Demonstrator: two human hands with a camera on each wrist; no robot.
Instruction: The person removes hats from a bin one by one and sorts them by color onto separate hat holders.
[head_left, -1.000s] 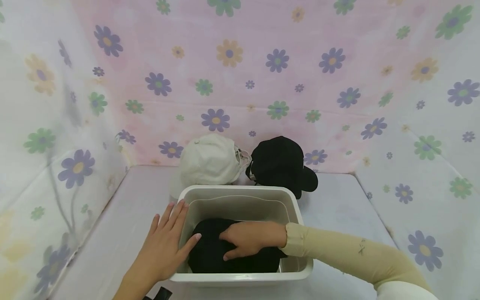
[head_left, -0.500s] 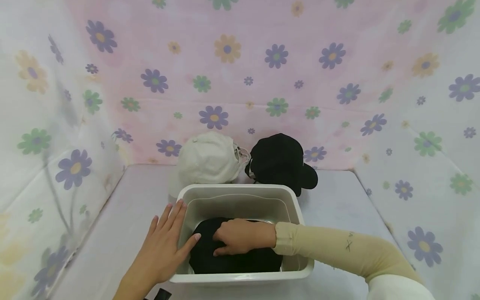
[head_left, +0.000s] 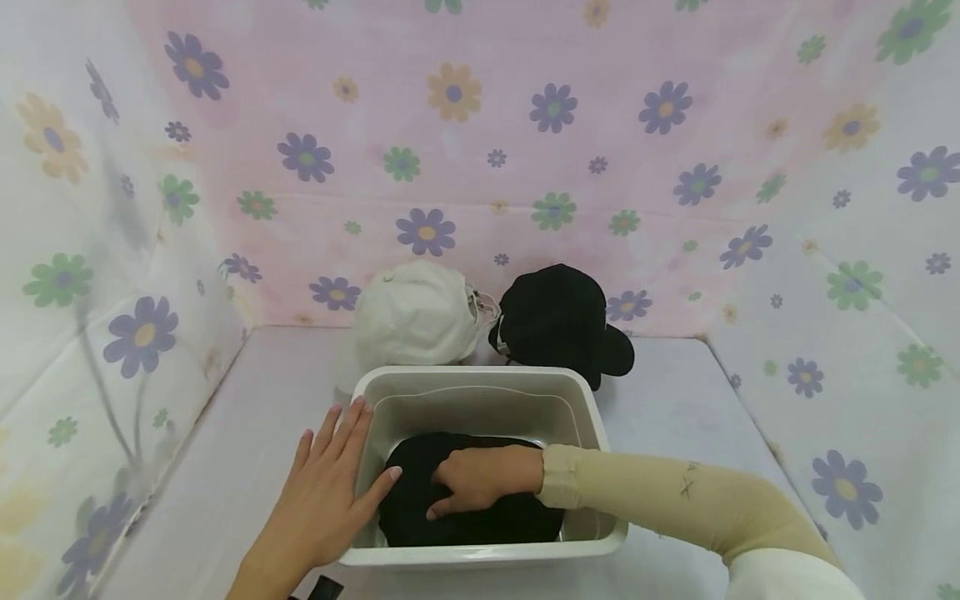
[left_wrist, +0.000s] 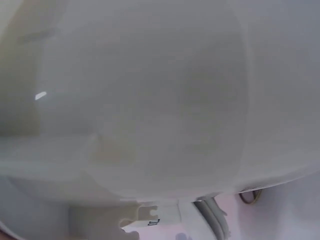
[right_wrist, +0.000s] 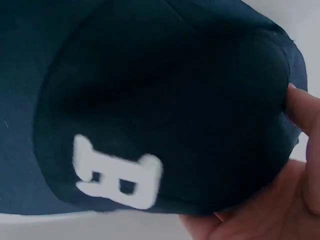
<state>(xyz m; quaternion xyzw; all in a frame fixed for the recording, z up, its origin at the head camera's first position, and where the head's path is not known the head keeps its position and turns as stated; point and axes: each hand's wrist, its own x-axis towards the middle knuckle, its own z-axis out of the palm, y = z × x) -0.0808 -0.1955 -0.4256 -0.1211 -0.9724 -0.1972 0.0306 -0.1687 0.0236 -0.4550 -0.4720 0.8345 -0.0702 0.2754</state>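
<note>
In the head view, a black cap (head_left: 487, 528) with a white letter patch (right_wrist: 117, 177), seen in the right wrist view, lies inside a pale rectangular plastic bin (head_left: 487, 552). My right hand (head_left: 483, 478) reaches into the bin from the right and grips the cap by its left end. The thumb (right_wrist: 302, 107) and fingers (right_wrist: 250, 210) lie along the cap's edge in the right wrist view. My left hand (head_left: 322, 492) rests with straight fingers along the bin's left rim, its thumb pointing inside. The left wrist view is mostly filled by the bin's pale wall (left_wrist: 165, 100).
Behind the bin, a white cap (head_left: 416, 312) stands on the left and another black cap (head_left: 553, 321) on the right, side by side on the white table (head_left: 247, 417). Flower-printed cloth (head_left: 480, 187) encloses the back and both sides.
My right hand has shifted slightly left over the cap in the bin. The left hand keeps its place on the rim. The head view has tilted down a little.
</note>
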